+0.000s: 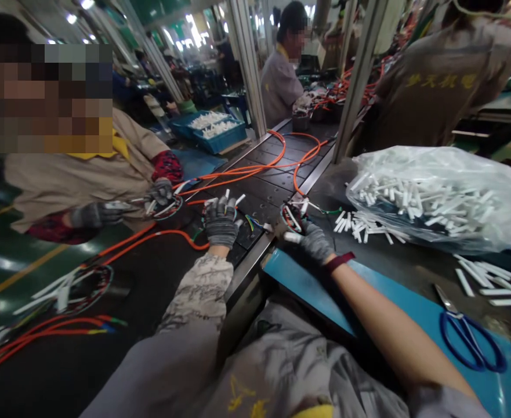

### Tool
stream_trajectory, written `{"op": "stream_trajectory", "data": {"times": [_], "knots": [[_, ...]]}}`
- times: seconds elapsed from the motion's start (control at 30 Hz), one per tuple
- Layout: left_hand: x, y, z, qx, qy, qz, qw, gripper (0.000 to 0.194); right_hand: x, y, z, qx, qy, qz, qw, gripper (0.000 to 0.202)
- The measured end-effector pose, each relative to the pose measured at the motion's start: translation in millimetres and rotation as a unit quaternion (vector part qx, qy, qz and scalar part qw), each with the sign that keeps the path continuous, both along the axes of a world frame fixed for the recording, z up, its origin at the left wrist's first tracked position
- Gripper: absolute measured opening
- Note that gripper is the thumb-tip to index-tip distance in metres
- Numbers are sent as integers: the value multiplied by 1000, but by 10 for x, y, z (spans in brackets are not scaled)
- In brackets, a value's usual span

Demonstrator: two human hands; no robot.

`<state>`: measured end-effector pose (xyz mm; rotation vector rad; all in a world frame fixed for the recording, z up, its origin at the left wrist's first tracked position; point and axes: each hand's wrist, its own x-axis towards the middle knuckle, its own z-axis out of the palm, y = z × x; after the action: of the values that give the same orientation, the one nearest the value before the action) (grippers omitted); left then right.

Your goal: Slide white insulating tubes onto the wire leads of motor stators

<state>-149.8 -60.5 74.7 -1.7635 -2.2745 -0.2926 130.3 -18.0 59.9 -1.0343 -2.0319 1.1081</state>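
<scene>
My left hand [223, 225], in a grey glove with pale fingertips, lies over a motor stator on the black conveyor. Its fingers are spread, and they hide most of that stator. Orange leads and thin coloured wires come out beside it. My right hand [316, 241], gloved as well, is closed at the near side of another wound motor stator [290, 216] at the conveyor's right edge. White sleeves stick out of this stator, and a green-tipped wire runs right from it. Short white tubes [363, 225] lie loose just right of my right hand.
Blue-handled scissors [470, 339] rest on a blue board [351, 278]. A clear plastic bag [438, 191] of white tubes stands at right. Across the conveyor [146, 284], a co-worker's gloved hands [162, 191] work at another stator. Metal posts [249, 64] rise ahead; orange cables [255, 168] cross the conveyor.
</scene>
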Motion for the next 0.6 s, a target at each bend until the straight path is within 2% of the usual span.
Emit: {"op": "stream_trajectory", "data": {"times": [0.07,0.1,0.2,0.27,0.37,0.47,0.53,0.6], "knots": [[-20,123,39,-7,-19,21,1000,70,270,-61,12,-10,21,45,999,63],[-24,191,78,-7,-29,28,999,69,417,-97,24,2,19,93,995,61],[31,387,247,17,-63,0,998,62,852,-238,99,134,-97,212,963,48],[160,480,367,28,-73,-63,995,56,1097,-368,190,219,-187,229,930,38],[529,533,475,-12,-66,-209,976,51,1339,-610,370,269,-211,183,922,35],[1023,540,463,-97,-46,-389,915,50,1398,-898,487,270,-158,102,944,56],[1330,582,425,-147,-30,-478,865,54,1363,-1080,456,254,-134,54,956,64],[1557,669,415,-186,-15,-519,834,53,1317,-1196,338,255,-137,25,957,54]]}}
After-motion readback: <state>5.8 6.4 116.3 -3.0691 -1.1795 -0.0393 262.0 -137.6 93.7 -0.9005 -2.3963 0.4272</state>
